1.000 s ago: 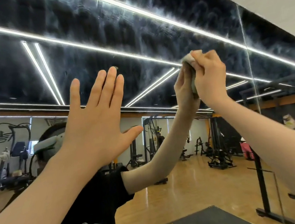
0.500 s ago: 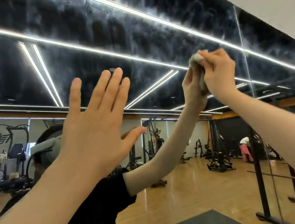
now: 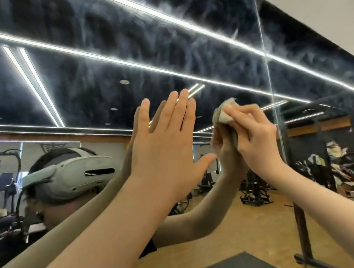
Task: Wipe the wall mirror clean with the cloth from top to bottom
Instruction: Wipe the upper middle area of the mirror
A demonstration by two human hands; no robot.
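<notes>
Cloth (image 3: 225, 114) bunched inside right-hand (image 3: 254, 140) grip (fingertips).

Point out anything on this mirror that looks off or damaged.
No damage shows. The upper part of the wall mirror is hazy with whitish swirled smears. The right hand presses the bunched cloth to the glass; the left hand lies flat on it. A vertical panel seam looks normal.

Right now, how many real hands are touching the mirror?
2. The left hand presses flat on the mirror; the right hand holds the cloth against it.
</notes>
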